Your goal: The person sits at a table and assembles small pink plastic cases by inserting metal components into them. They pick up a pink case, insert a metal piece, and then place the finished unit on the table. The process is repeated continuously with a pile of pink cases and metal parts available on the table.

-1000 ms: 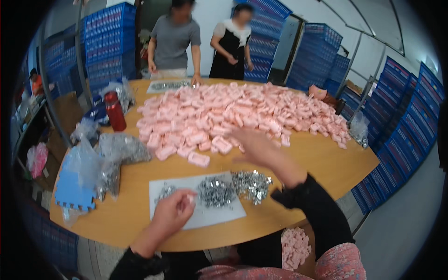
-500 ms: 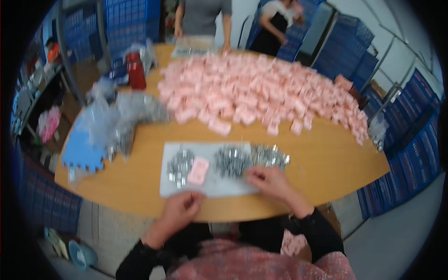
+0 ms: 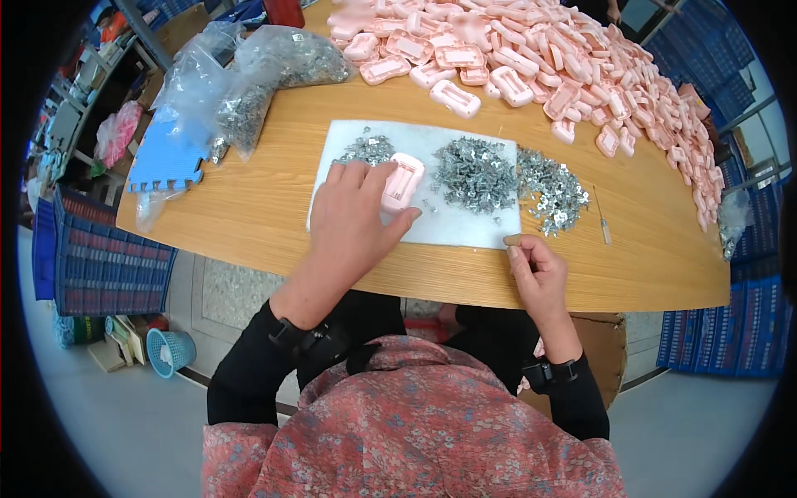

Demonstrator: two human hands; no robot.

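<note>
A pink plastic casing [image 3: 402, 183], oblong with rounded corners, lies on the white mat [image 3: 465, 222] near the table's front edge, its long axis running roughly away from the person and tilted slightly to the right. The left hand [image 3: 353, 222] rests palm-down on the mat just left of the casing, fingers spread and nearly flat, thumb tip [image 3: 407, 217] touching the casing's near end; it steadies the part rather than enclosing it. The right hand [image 3: 535, 278] sits at the table's edge, below and right of the casing and apart from it, fingers curled with thumb and forefinger pinched; whether a small piece lies between them cannot be told. The left hand is thus the nearer of the 2. Just right of the casing, 2 heaps of small metal clips [image 3: 477, 174] cover the mat, with a third, smaller heap [image 3: 367, 149] above the left hand's fingers. Beyond, a large pile of pink casings [image 3: 540, 58] spreads across the wooden table [image 3: 249, 207]; clear bags of metal parts [image 3: 257, 83] and a blue foam tile [image 3: 166, 162] lie far left.
</note>
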